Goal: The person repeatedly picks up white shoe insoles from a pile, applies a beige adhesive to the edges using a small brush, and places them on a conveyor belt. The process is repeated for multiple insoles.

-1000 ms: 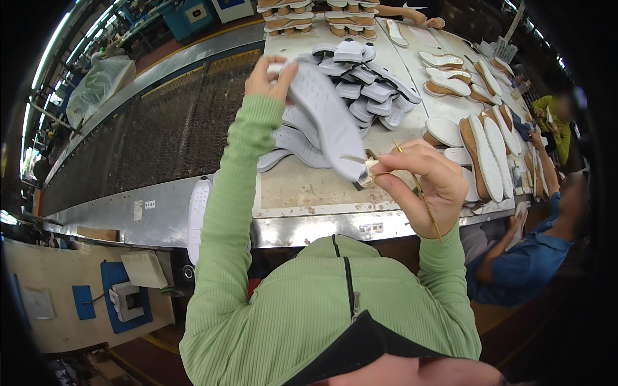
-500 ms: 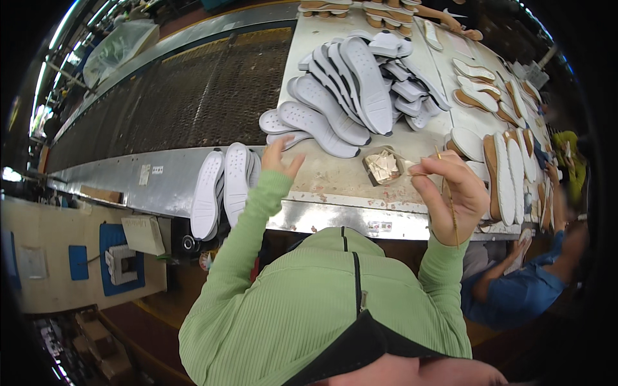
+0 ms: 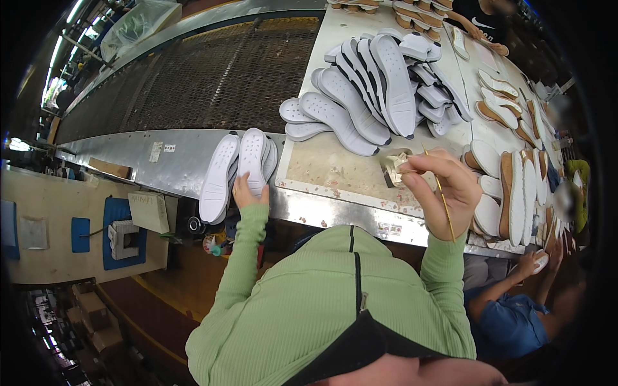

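Note:
My left hand is at the near end of the top white shoe sole in a small stack on the metal edge, fingers and thumb around its end. Beside that stack lies another white sole on top of more. My right hand is closed in a pinch over the bench, with a thin yellow stick held across the fingers. Its fingertips are by a small box of beige pieces; whether they pinch one of these I cannot make out. A large pile of white soles rests further back.
On the right stand tan and white soles. A dark mesh conveyor runs along the far left, bordered by a metal edge. Another person's hand is at the lower right. A side table stands left.
My left hand has moved from beside the large pile, left and nearer, onto the small stack of soles. My right hand still has the stick. The view has shifted slightly.

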Demonstrator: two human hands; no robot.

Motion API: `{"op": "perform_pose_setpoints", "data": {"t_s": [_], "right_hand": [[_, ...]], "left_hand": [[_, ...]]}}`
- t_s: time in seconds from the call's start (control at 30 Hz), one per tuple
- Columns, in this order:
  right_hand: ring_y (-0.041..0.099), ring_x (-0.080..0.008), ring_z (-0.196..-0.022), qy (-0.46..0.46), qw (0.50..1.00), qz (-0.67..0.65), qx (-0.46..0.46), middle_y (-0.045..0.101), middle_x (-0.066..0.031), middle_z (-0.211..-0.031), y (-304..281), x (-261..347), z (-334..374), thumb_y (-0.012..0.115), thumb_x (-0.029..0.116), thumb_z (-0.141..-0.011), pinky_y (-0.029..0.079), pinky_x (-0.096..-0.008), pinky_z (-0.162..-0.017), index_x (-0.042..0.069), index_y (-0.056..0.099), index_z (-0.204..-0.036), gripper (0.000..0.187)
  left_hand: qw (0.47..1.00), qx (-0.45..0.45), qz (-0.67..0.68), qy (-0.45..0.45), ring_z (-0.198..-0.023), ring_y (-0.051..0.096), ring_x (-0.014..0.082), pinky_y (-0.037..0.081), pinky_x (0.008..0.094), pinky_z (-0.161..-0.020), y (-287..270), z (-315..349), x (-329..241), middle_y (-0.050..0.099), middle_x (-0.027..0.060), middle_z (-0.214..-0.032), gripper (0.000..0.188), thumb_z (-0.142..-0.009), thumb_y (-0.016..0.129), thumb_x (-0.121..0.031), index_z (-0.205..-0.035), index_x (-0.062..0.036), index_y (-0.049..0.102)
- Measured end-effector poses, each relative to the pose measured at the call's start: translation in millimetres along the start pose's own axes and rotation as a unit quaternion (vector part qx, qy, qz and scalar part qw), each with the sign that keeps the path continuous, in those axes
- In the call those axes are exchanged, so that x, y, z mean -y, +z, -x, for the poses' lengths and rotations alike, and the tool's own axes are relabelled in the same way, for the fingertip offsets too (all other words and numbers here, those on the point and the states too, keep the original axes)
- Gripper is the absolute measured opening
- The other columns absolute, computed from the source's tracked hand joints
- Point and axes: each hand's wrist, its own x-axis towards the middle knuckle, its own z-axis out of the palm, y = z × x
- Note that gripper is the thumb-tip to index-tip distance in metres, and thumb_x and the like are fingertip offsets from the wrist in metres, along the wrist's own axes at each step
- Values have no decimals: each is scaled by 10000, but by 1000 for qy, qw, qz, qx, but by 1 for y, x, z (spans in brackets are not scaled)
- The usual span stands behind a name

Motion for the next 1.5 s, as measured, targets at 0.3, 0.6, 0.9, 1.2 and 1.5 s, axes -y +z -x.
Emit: {"op": "perform_pose_setpoints", "data": {"t_s": [0.3,0.6,0.9,1.2,1.5], "right_hand": [[637,-149,-730,-1,999,39,-27,694,-123,-856,-19,8,7,710,-103,-730,484,-232,-637,-47,679,-970,249],[662,-172,-794,35,994,-17,-98,687,-138,-890,-27,3,19,688,-120,-761,524,-254,-703,-64,666,-983,230],[668,-185,-811,94,988,-52,-110,661,-148,-905,-18,14,7,638,-125,-803,549,-277,-730,-97,622,-1031,230],[620,-107,-777,87,995,-18,-40,688,-75,-852,-8,-14,-14,704,35,-809,490,-232,-715,-27,682,-986,189],[682,-174,-748,-68,997,22,1,701,-114,-858,21,-41,-43,686,26,-794,540,-275,-684,-10,685,-957,166]], "left_hand": [[952,210,-213,-59,-1382,236,420,97,530,-1153,36,-151,-18,379,260,-1414,836,-709,733,-383,-1392,-56,378],[975,217,-26,51,-1120,518,308,423,380,-998,-7,-167,-73,578,150,-1118,508,-698,791,-222,-1173,-125,637],[871,190,444,90,-900,640,127,522,257,-789,-59,-171,-201,686,94,-1060,379,-844,687,-120,-1216,-68,631],[770,364,516,96,-917,629,100,549,251,-757,-76,-111,-267,633,68,-1114,394,-990,474,-316,-1285,-70,563],[762,372,526,59,-825,650,105,551,225,-662,-88,-107,-263,638,79,-1056,486,-1023,344,-386,-1325,-49,521]]}}
